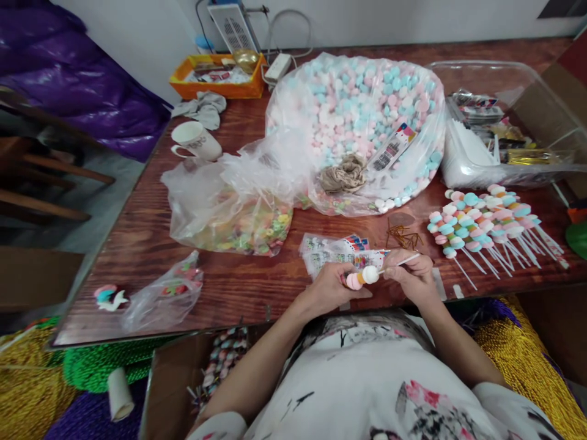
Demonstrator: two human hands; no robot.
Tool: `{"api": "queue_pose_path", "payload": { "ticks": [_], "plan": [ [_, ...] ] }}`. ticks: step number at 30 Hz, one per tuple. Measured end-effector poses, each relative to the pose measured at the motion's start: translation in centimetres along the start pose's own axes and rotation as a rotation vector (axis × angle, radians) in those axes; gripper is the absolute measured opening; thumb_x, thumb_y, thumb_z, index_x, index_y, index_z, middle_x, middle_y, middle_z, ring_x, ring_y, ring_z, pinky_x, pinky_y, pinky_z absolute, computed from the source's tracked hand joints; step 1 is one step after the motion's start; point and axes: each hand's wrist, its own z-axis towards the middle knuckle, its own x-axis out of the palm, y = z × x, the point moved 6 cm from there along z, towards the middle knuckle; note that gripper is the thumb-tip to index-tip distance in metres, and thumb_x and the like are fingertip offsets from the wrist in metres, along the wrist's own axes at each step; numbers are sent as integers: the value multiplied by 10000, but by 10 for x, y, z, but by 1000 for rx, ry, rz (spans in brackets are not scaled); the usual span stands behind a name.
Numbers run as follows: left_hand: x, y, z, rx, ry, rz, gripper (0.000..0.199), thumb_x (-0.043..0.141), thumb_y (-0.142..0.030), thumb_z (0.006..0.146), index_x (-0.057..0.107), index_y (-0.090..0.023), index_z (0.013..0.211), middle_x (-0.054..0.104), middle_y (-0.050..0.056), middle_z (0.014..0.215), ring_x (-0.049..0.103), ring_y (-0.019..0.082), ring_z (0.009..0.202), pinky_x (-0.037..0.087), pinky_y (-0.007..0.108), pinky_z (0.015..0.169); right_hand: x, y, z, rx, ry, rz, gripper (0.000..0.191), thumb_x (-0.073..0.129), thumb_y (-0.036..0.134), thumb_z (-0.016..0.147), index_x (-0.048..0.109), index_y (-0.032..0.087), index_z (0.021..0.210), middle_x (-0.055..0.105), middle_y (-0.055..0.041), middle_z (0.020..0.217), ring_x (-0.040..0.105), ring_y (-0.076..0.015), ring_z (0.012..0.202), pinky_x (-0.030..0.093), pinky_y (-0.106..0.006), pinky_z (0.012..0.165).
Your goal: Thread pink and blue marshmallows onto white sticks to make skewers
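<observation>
Nothing is legible: the print on the flat wrappers [328, 250] and the packet [392, 148], and the marks on the white mug [195, 142], are too blurred.

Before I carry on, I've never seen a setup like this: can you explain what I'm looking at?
No machine here: someone works bare-handed, and the one picture comes from a head-worn camera looking forward and down. The left hand holds a row of pastel pieces; the right hand grips a white stick at the row's white end. On the wooden table are a large bag of similar pieces, a smaller bag, a mug and, to the right, threaded sticks.
</observation>
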Motion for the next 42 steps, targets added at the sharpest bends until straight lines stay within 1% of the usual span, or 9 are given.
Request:
{"api": "queue_pose_path", "payload": {
  "ticks": [4,9,16,22,27,32,34,38,42],
  "plan": [
    [12,-8,-4,-20,197,-175,375,810,-405,623,576,-134,735,413,-61,629,370,86,606,295,200,532,-1,3,3,-2,95,-72,43,733,209,768,714,246,758,688,16,671,619,-144,644,503,-298,648],
    [20,-21,-4,53,325,-79,405,840,-404,583,552,-149,711,424,-62,668,376,95,648,329,208,576,1,7,12,-25,156,-110,46,706,204,799,724,236,771,691,13,686,615,-132,626,491,-273,612],
    [16,-31,1,145,320,-115,661,848,-368,579,569,-171,1145,613,8,1041,530,208,992,432,309,904,2,19,19,-160,152,-266,57,667,199,840,705,224,807,690,-6,729,622,-138,670,494,-283,645],
    [3,-37,14,154,262,65,510,780,-274,647,554,-175,1093,634,-4,967,576,177,865,458,280,782,23,23,10,-224,273,-332,78,633,162,858,684,210,825,672,-8,706,611,-130,659,488,-276,653],
    [3,-53,25,200,192,299,569,733,-273,709,491,-187,1217,671,31,982,626,201,829,473,306,754,23,1,3,-89,67,-237,107,633,216,864,701,206,782,688,-5,714,618,-128,660,487,-263,653],
    [-19,-49,21,278,101,459,1137,860,-478,548,266,-183,1472,534,180,1351,545,322,1175,425,427,978,-1,-18,0,62,-147,-8,86,692,266,810,702,210,745,641,18,624,547,-111,565,444,-243,558],
    [-23,-38,17,242,106,482,1015,852,-473,565,384,-185,1419,574,162,1313,560,314,1153,437,406,961,-9,-17,0,55,-189,75,68,706,267,794,707,212,754,639,15,624,538,-111,561,430,-242,542],
    [-12,-24,13,198,95,410,255,659,-327,813,652,-173,1016,692,20,857,612,165,764,456,254,718,-5,-15,4,39,-154,134,78,712,275,788,710,213,741,644,8,627,558,-122,586,443,-260,569],
    [-2,-26,13,226,37,279,146,658,-294,805,630,-151,820,586,-49,660,493,89,600,389,194,605,11,-18,5,70,-72,62,93,693,266,803,707,208,732,633,18,597,556,-119,571,459,-266,592]
  ]
}}
